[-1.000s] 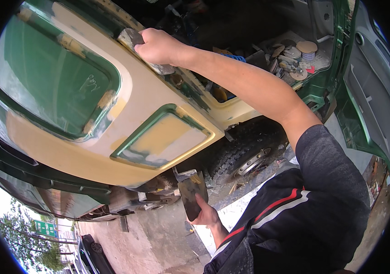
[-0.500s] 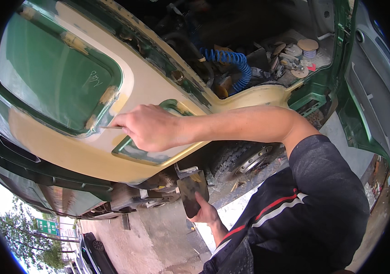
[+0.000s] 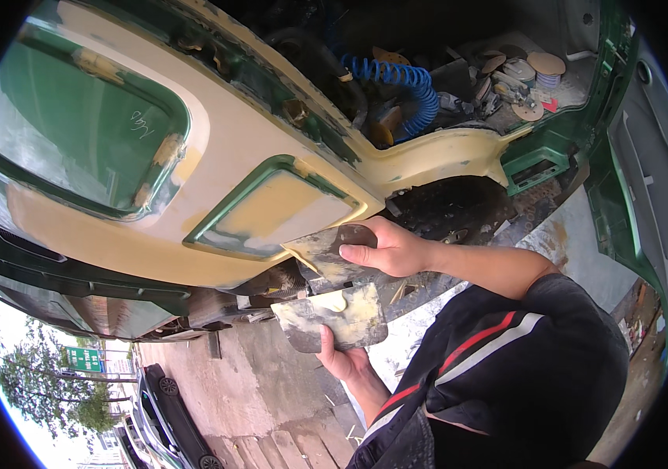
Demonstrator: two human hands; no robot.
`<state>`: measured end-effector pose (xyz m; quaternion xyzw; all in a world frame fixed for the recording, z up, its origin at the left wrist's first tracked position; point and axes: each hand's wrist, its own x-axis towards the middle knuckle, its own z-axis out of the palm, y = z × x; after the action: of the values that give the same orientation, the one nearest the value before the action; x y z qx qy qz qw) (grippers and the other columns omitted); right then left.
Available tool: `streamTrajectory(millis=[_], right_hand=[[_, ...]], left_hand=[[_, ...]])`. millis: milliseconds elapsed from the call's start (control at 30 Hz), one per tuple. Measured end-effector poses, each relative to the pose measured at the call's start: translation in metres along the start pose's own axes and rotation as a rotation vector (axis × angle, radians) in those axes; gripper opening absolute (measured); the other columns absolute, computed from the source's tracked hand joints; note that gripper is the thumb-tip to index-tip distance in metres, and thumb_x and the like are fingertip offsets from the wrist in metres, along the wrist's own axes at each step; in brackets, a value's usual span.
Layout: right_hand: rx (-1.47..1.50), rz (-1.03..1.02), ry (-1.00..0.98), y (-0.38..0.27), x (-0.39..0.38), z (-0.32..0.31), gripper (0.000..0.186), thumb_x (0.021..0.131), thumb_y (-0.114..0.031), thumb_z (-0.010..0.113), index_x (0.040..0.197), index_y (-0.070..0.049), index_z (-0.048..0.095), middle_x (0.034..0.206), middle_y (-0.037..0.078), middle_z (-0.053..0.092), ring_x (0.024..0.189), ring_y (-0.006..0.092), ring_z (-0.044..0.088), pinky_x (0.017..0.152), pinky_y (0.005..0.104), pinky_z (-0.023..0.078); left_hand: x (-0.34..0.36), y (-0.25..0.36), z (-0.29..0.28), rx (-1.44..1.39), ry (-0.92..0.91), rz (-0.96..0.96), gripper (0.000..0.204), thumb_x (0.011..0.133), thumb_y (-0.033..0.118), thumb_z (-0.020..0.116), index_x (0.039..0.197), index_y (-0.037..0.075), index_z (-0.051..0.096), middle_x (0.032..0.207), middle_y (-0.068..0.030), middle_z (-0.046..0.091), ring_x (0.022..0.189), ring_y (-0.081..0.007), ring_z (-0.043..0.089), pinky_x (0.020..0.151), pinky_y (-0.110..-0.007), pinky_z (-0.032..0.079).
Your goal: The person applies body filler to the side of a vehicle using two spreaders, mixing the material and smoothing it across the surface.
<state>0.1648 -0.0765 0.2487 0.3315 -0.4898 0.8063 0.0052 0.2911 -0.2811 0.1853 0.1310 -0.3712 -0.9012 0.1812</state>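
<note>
The vehicle body (image 3: 232, 156) fills the far left, rigid and surely far too heavy to shift by hand; its curved skin is matte beige and yellow-cream, patchy, as if sanded. Set in it are a glossy green window-shaped recess (image 3: 76, 133) at the left and, nearer the middle, a smaller green-edged frame (image 3: 201, 227). Farther right, inside the opening, a blue coiled hose (image 3: 420, 102) looks springy, with round sanding discs (image 3: 545, 64) beyond it.

Near the middle, in front of the body, are two thin flat plates. The left plate (image 3: 359, 313), broad and round-cornered, is probably light and fairly stiff; the left hand (image 3: 342, 363) pinches its near edge, thumb on top, fingers hidden beneath. That bare rim seems the clean place to hold. The right plate (image 3: 314, 252), just beyond, is likely light and a little springy; the right hand (image 3: 389, 248) grips its dark right end between thumb and fingers, the best hold, away from the smeared edge. Whether the plates touch, I cannot tell.

Smallest is the creamy paste (image 3: 336, 302) on the left plate, seemingly soft and slippery.
</note>
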Motion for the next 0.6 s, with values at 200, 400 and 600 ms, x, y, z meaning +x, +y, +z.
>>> streamTrajectory(millis=[200,400,600], right_hand=[[-0.207,-0.158,-0.261,-0.011,-0.006,-0.022,0.039,0.094,-0.008,0.066,0.133,-0.005,0.062,0.126,0.014,0.067,0.114,0.0268,0.066,0.097,0.0363,0.051],[-0.398,-0.314,-0.436,-0.006,-0.003,-0.062,0.075,0.07,0.007,0.067,0.142,-0.009,0.054,0.141,0.012,0.059,0.132,0.0316,0.054,0.11,0.0414,0.046],[-0.659,-0.22,-0.53,0.008,-0.014,-0.11,0.066,0.082,-0.003,0.064,0.146,-0.012,0.052,0.143,0.014,0.057,0.129,0.0337,0.057,0.108,0.0411,0.049]], left_hand=[[0.008,-0.013,0.038,0.096,0.028,-0.009,0.049,0.097,0.006,0.059,0.143,-0.003,0.045,0.136,-0.0174,0.058,0.124,-0.0304,0.058,0.109,-0.046,0.047],[0.024,-0.028,0.04,0.094,-0.005,-0.027,0.047,0.093,-0.002,0.059,0.137,-0.007,0.047,0.131,-0.0196,0.06,0.116,-0.0299,0.063,0.1,-0.043,0.053],[0.015,-0.033,0.098,0.292,0.129,0.075,0.053,0.088,-0.01,0.06,0.14,-0.007,0.045,0.131,-0.0203,0.059,0.115,-0.031,0.063,0.1,-0.044,0.052]])
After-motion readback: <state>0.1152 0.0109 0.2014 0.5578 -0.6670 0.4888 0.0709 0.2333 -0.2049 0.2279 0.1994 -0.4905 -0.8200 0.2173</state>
